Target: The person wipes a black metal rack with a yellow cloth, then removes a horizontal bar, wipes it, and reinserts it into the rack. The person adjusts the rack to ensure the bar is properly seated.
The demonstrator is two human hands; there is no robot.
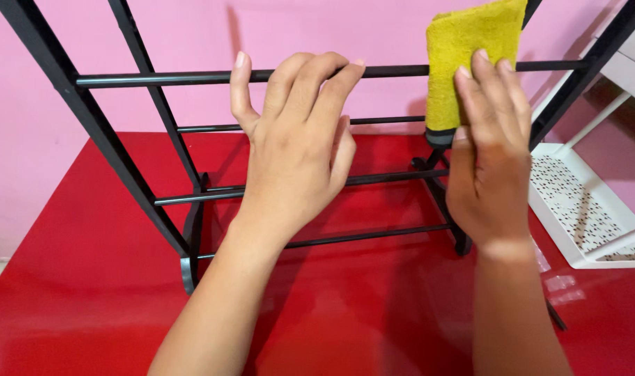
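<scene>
Nearest the camera, two bare forearms reach up from the bottom edge over a glossy red desk (80, 278), which reflects the light and carries everything in sight. The left hand (296, 150) is curled loosely, its fingers (310, 80) hooked over the top bar (171, 78) of a black metal rack (122, 163), with the thumb raised beside the bar on the left; the fingers are bent and close together, holding the bar. The right hand (488, 160) is held flat with its fingers straight and close together, pressing a folded yellow cloth (463, 49) against the same top bar farther to the right; the cloth hangs over the bar and drops below it, and a dark strip shows at its lower edge just above the palm. The rack stands upright on the desk, its slanted side posts rising to the upper corners of the view, with three more thin bars running across lower down behind the hands and its curved feet resting on the red surface. To the right of the rack, near the right hand, stands a white shelf unit (582, 202) whose lower tray is dotted with small holes. Farthest back, a plain pink wall (317, 31) fills the space behind the rack.
</scene>
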